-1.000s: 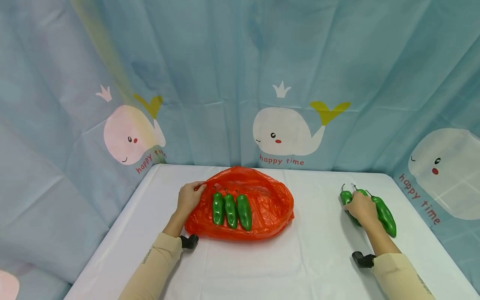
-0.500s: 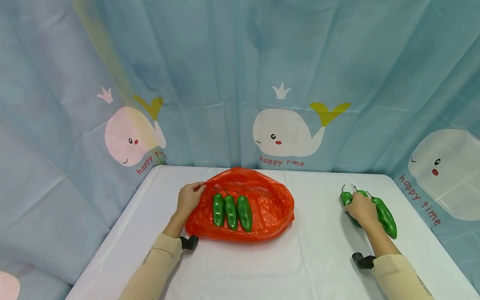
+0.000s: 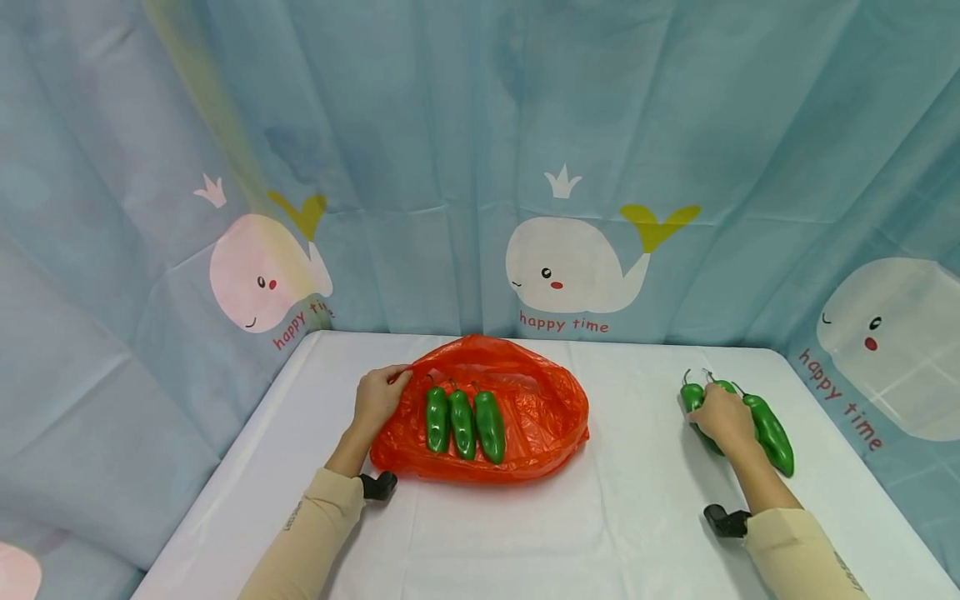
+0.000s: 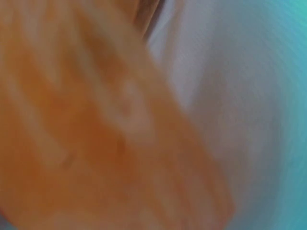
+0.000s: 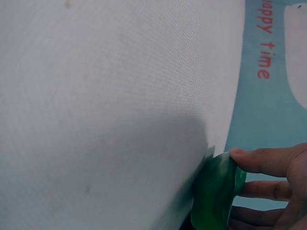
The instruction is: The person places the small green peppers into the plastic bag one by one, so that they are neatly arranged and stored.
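Note:
In the head view my left hand (image 3: 377,400) pinches the left rim of an open red plastic bag (image 3: 536,454). Three green chili peppers (image 3: 461,423) lie side by side inside it, stems pointing away from me. Over at the right, my right hand (image 3: 726,418) grips the leftmost green pepper (image 3: 692,395) of a small group, its thumb on the near side. The right wrist view shows the thumb and fingers around the glossy pepper (image 5: 214,191), close over the cloth. Blurred, the left hand (image 4: 96,124) fills much of the left wrist view, its fingertips hidden.
Two more green peppers, a middle one (image 3: 722,384) partly covered by the right hand and a right one (image 3: 771,436), lie on the white-covered table (image 3: 525,533). A blue curtain (image 3: 420,150) with whale prints closes off the back and sides.

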`<control>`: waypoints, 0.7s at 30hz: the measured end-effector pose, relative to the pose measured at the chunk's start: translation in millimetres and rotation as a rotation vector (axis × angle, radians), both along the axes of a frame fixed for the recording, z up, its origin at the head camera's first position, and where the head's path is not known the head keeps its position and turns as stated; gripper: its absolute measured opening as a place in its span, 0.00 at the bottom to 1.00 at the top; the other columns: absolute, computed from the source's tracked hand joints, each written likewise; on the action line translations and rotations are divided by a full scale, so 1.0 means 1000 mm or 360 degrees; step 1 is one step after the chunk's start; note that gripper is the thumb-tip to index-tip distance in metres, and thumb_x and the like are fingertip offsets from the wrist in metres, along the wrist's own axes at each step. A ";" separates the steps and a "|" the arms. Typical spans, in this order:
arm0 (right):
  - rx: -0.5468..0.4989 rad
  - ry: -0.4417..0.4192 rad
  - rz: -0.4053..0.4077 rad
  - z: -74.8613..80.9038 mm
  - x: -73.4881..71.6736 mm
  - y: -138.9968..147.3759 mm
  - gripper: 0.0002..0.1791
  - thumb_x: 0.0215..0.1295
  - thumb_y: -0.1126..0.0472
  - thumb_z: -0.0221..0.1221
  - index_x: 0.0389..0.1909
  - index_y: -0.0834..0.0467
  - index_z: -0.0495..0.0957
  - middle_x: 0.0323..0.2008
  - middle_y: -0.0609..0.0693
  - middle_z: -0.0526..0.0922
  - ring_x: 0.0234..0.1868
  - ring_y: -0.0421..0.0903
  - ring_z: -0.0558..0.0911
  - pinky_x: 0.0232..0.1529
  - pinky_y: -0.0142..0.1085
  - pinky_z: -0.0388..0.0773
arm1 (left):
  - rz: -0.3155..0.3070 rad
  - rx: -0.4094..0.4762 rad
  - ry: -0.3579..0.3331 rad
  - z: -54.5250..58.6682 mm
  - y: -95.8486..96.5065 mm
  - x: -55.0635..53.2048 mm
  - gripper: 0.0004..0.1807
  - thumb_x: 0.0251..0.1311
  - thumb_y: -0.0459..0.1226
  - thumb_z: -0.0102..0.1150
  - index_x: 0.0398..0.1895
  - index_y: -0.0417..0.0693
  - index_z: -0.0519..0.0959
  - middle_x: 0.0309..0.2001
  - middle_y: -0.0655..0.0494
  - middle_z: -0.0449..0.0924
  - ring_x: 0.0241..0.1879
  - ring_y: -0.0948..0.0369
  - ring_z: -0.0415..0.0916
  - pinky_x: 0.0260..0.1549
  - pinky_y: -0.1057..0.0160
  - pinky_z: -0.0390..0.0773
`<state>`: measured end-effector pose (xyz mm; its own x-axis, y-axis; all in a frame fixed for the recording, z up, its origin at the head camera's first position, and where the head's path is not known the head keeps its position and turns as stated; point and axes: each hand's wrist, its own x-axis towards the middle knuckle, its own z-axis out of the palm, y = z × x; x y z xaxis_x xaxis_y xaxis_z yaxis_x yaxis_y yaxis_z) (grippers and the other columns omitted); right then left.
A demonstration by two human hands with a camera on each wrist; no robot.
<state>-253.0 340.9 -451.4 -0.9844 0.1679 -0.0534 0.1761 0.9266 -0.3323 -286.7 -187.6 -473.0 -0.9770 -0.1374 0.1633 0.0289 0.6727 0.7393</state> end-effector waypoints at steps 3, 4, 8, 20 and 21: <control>-0.0002 -0.0001 -0.0003 0.000 0.000 0.000 0.27 0.56 0.64 0.64 0.47 0.80 0.68 0.40 0.76 0.77 0.39 0.68 0.78 0.36 0.57 0.76 | -0.0003 0.0006 -0.0001 0.000 0.000 0.000 0.18 0.69 0.43 0.54 0.54 0.43 0.82 0.52 0.43 0.84 0.49 0.48 0.80 0.52 0.50 0.81; -0.0002 0.0000 -0.0003 0.000 0.000 0.000 0.27 0.56 0.64 0.64 0.47 0.80 0.68 0.40 0.76 0.77 0.38 0.67 0.78 0.36 0.57 0.76 | -0.0003 0.0007 0.0000 0.000 0.000 0.000 0.18 0.69 0.43 0.54 0.54 0.43 0.82 0.52 0.43 0.84 0.49 0.48 0.80 0.52 0.50 0.81; -0.0003 -0.0001 -0.0002 0.000 0.000 0.000 0.27 0.56 0.64 0.64 0.47 0.80 0.68 0.40 0.76 0.77 0.38 0.66 0.78 0.35 0.56 0.76 | -0.0005 0.0010 -0.0002 0.001 0.000 0.001 0.18 0.69 0.43 0.54 0.54 0.43 0.82 0.52 0.43 0.84 0.48 0.49 0.81 0.51 0.50 0.82; -0.0016 -0.0015 -0.0014 0.001 0.000 0.000 0.25 0.57 0.64 0.64 0.46 0.79 0.68 0.40 0.76 0.77 0.38 0.67 0.78 0.35 0.57 0.77 | -0.0026 0.0041 -0.0005 0.005 0.001 0.001 0.18 0.69 0.42 0.54 0.55 0.42 0.81 0.52 0.43 0.83 0.50 0.47 0.80 0.52 0.49 0.81; -0.0017 -0.0013 -0.0017 0.001 0.000 0.000 0.24 0.57 0.64 0.64 0.46 0.78 0.68 0.40 0.76 0.77 0.38 0.67 0.78 0.36 0.57 0.77 | -0.0026 0.0049 -0.0012 0.005 0.001 0.001 0.18 0.69 0.42 0.54 0.55 0.42 0.81 0.52 0.43 0.83 0.50 0.47 0.80 0.52 0.49 0.81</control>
<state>-253.1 341.2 -450.6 -0.9821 0.1776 -0.0631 0.1884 0.9210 -0.3410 -285.4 -186.6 -468.2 -0.9803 -0.1260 0.1519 0.0343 0.6492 0.7598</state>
